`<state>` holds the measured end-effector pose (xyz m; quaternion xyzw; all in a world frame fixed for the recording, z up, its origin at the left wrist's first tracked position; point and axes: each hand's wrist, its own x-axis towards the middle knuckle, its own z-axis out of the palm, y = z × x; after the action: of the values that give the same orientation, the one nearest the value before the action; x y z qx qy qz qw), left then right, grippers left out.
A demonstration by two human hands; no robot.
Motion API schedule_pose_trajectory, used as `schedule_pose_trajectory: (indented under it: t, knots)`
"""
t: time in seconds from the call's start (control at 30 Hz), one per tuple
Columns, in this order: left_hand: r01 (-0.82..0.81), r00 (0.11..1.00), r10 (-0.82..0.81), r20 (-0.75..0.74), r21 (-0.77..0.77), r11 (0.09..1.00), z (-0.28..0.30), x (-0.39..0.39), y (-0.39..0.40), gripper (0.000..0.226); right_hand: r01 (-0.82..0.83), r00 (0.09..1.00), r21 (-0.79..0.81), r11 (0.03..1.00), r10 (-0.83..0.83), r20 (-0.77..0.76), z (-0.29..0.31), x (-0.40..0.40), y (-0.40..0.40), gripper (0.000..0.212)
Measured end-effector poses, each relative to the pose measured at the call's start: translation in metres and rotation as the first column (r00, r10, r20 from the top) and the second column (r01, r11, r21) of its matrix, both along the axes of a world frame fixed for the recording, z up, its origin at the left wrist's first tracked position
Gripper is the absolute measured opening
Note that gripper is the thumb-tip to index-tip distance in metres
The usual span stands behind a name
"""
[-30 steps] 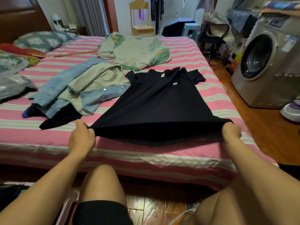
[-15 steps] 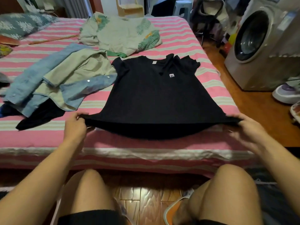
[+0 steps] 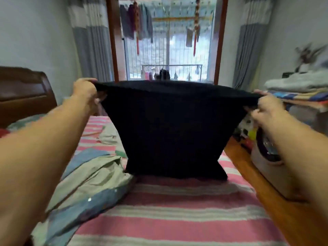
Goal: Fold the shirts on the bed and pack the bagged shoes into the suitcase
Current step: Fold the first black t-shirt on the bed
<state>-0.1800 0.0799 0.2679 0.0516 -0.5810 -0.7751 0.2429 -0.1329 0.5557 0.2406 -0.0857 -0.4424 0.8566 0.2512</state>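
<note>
Item: black shirt (image 3: 174,132), held up and stretched wide above the bed (image 3: 177,219); its upper edge ran taut between both hands, its lower end touched the striped cover.
Left hand (image 3: 85,90): fingers curled round the left corner of the raised edge, gripping the cloth.
Right hand (image 3: 266,105): fingers pinched the right corner of the same edge, gripping the cloth.
Bed: pink-and-pale striped cover; wooden headboard (image 3: 23,93) at far left.
Denim shirt (image 3: 78,206): lay crumpled on the bed, left of the black shirt, with a pale green garment (image 3: 88,174) bunched on top of it.
Light cloth (image 3: 109,135): small heap farther up the bed, partly behind the black shirt.
Washing machine (image 3: 269,157): stood on the floor to the right of the bed, largely hidden by the right forearm.
Folded pile (image 3: 301,89): stacked textiles at right, blurred.
Window (image 3: 168,41): behind the shirt, clothes hanging beyond it.
Shoes and suitcase: could not be seen.
</note>
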Motion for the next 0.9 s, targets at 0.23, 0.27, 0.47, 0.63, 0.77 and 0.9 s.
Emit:
schedule_pose_trajectory:
  t: [0.23,0.27,0.47,0.63,0.77,0.9]
  knots:
    - [-0.003,0.994,0.007,-0.107,0.042,0.999,0.053,0.066,-0.008,0.037,0.078,0.994,-0.037,0.996,-0.081,-0.076,0.054,0.056,-0.004,0.041]
    - [-0.015,0.997,0.017,-0.082,0.026,1.0,0.044,0.079,-0.009,0.039,0.076,0.995,-0.01,0.997,-0.077,-0.064,0.047,0.073,-0.005,0.041]
    - [0.038,0.989,-0.007,0.148,-0.207,0.978,-0.077,0.178,-0.016,0.035,0.083,0.984,0.248,0.965,-0.119,0.134,-0.061,0.17,0.001,0.036]
    - [0.086,0.935,-0.004,0.354,-0.217,0.972,-0.236,0.268,-0.023,0.033,0.0,0.927,0.361,0.933,-0.135,0.35,-0.208,0.267,0.008,0.034]
    - [0.077,0.804,0.049,0.593,-0.185,0.98,-0.371,0.315,-0.039,0.031,-0.024,0.847,0.203,0.979,-0.088,0.524,-0.313,0.33,0.002,0.026]
    - [0.082,0.714,0.047,0.699,-0.15,0.985,-0.433,0.323,-0.051,0.022,0.034,0.808,0.039,0.999,-0.051,0.588,-0.368,0.344,-0.004,0.012]
